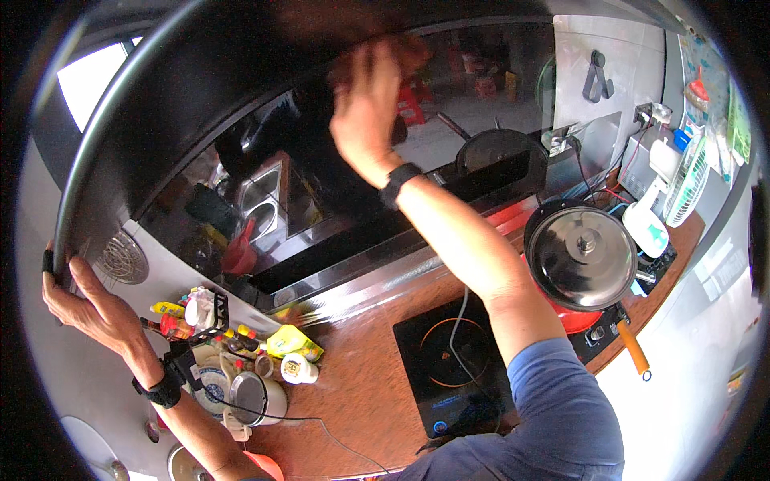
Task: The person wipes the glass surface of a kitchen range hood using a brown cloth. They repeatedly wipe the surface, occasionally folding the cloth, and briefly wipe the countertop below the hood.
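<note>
My left hand (96,309) grips the shiny rim of a black range hood (84,156) at its left end, thumb on one side and fingers on the other. Higher up, my right hand (367,108) is raised over the hood's glossy dark panel (289,138), its fingers stretched out and blurred. A brownish patch shows by those fingertips; whether it is a reflection or something under the hand, I cannot tell. The panel mirrors a sink, a red stool and a pan. Each wrist wears a black band.
Below lies a brown countertop (355,373) with a black induction cooktop (451,361), a cable across it. Right of that, a lidded wok (580,255) sits on a stove, beside a small white fan (686,180). Seasoning bottles, a yellow pouch (295,343) and a metal-lidded pot (258,400) crowd the left.
</note>
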`<state>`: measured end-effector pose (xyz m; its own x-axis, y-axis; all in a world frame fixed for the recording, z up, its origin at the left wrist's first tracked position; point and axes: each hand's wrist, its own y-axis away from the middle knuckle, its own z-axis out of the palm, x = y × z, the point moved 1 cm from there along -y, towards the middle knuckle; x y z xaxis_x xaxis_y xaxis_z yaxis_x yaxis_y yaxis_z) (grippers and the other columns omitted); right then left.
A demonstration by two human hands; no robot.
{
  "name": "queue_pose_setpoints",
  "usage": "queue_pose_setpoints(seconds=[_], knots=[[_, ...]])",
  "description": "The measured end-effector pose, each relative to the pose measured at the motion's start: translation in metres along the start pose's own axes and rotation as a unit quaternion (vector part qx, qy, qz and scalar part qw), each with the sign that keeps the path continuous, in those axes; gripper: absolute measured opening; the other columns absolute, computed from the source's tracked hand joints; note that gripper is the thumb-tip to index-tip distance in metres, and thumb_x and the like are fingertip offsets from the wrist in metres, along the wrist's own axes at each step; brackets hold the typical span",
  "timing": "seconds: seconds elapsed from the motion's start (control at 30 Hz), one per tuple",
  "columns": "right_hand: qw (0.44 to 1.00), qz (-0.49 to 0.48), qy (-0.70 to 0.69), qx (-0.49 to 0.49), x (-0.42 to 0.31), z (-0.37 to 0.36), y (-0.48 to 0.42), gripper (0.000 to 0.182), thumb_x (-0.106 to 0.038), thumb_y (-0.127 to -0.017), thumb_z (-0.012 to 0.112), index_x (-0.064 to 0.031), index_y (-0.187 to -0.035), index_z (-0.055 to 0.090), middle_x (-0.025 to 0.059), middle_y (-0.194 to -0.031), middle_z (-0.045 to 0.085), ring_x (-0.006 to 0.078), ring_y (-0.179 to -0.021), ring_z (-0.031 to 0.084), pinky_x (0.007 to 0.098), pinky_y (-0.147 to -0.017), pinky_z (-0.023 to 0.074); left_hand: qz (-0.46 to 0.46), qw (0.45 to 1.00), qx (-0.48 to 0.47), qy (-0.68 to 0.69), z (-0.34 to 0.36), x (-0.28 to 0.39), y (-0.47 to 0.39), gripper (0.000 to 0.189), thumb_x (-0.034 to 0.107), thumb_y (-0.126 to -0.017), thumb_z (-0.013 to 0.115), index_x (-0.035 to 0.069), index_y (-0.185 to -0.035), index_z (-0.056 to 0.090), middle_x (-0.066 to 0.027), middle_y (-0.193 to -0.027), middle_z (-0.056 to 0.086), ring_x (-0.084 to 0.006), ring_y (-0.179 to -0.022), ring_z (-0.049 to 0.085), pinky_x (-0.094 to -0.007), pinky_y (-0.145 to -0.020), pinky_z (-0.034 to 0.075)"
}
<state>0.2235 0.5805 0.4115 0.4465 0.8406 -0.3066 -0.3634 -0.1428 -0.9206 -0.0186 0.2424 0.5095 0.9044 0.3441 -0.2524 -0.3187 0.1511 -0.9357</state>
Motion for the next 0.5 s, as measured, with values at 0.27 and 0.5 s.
queue_pose_setpoints(seconds=[0.27,0.5], knots=[[0.923,-0.309,-0.099,-0.205,-0.052,0.034,0.055,0.044,-0.003,-0.082,0.062,-0.0037,-0.126,0.064,0.0124,-0.141,0.056,0.0312,-0.133,0.05,0.0406,-0.114,0.0413,0.024,0.999,-0.027,0.023,0.003,0.013,-0.001,0.041,0.033,-0.101,0.061,0.004,-0.13,0.059,-0.0135,-0.123,0.065,-0.0299,-0.115,0.056,-0.0429,-0.104,0.036],[0.977,-0.207,0.045,-0.004,0.034,-0.07,-0.014,0.037,0.002,-0.084,0.055,-0.0066,-0.117,0.069,0.0169,-0.126,0.064,0.0352,-0.125,0.055,0.0484,-0.111,0.0375,0.046,0.999,-0.025,0.008,-0.001,0.023,-0.004,0.046,0.036,-0.096,0.066,0.003,-0.127,0.059,-0.0152,-0.119,0.061,-0.0298,-0.114,0.053,-0.0422,-0.101,0.034]])
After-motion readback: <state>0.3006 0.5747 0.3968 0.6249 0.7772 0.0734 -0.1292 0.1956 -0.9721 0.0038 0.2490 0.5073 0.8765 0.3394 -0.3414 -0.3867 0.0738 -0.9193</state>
